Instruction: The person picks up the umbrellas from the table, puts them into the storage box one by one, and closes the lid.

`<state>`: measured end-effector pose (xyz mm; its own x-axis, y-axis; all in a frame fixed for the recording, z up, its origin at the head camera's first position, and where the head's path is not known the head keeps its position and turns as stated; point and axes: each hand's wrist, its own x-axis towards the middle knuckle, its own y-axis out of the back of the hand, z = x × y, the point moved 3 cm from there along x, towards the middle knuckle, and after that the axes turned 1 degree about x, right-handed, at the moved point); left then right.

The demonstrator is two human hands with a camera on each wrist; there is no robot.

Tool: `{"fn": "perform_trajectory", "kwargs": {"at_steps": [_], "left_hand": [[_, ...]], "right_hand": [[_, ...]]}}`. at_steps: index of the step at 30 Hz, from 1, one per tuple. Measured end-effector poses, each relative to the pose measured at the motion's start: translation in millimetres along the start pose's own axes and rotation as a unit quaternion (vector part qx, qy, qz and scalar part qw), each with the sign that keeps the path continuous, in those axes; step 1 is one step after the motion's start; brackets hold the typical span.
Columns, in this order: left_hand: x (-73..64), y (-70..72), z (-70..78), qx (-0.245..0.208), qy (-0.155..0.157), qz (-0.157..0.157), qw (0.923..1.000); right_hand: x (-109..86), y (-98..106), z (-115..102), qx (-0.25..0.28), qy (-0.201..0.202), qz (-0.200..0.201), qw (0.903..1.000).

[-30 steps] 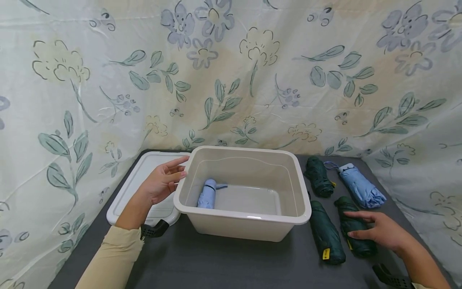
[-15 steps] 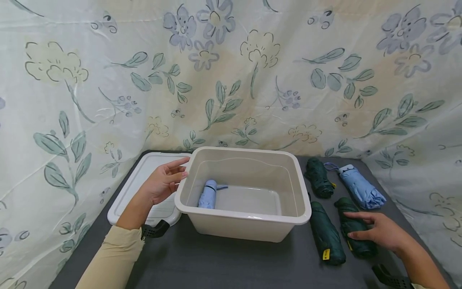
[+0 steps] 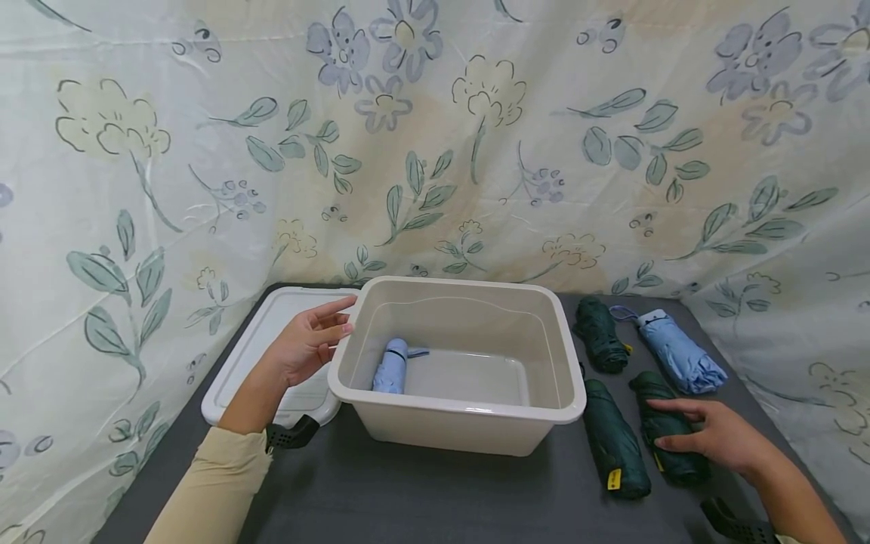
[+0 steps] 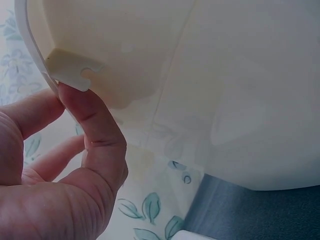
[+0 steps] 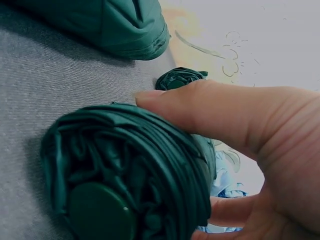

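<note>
A cream plastic storage bin (image 3: 462,427) stands mid-table, with a light-blue folded umbrella (image 3: 390,369) lying inside at its left end. My left hand (image 3: 314,340) holds the bin's left rim; in the left wrist view a bent fingertip sits under the rim's lip. On the right, my right hand (image 3: 714,434) grips a dark green folded umbrella (image 3: 683,470) lying on the table, thumb on the near side and fingers across it. The right wrist view shows the rolled end of this umbrella (image 5: 125,165) and the thumb along its side.
A second green umbrella (image 3: 615,438) lies between the bin and my right hand. Behind it are another green umbrella (image 3: 601,332) and a light-blue umbrella (image 3: 680,351). The white lid (image 3: 272,325) lies left of the bin. A floral curtain (image 3: 435,151) hangs behind the grey table (image 3: 408,499).
</note>
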<state>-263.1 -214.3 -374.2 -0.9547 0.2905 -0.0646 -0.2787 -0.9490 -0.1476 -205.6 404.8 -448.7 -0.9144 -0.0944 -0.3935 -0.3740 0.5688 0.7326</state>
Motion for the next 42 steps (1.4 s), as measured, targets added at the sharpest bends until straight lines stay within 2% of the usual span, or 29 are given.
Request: {"fn": "perform_trajectory", "kwargs": {"at_steps": [15, 26, 42], "left_hand": [[3.3, 1.1, 1.3, -0.004, -0.002, 0.011, 0.9999], [1.1, -0.4, 2.5, -0.01, -0.003, 0.01, 0.9999], [1.5, 0.9, -0.1, -0.004, -0.007, 0.01, 0.9999]], "right_hand": [[-1.5, -1.6, -0.5, -0.034, -0.006, 0.025, 0.9991], [-0.9, -1.8, 1.8, 0.004, -0.032, 0.017, 0.9993], [-0.7, 0.9, -4.2, 0.048, 0.01, 0.032, 0.9983]]}}
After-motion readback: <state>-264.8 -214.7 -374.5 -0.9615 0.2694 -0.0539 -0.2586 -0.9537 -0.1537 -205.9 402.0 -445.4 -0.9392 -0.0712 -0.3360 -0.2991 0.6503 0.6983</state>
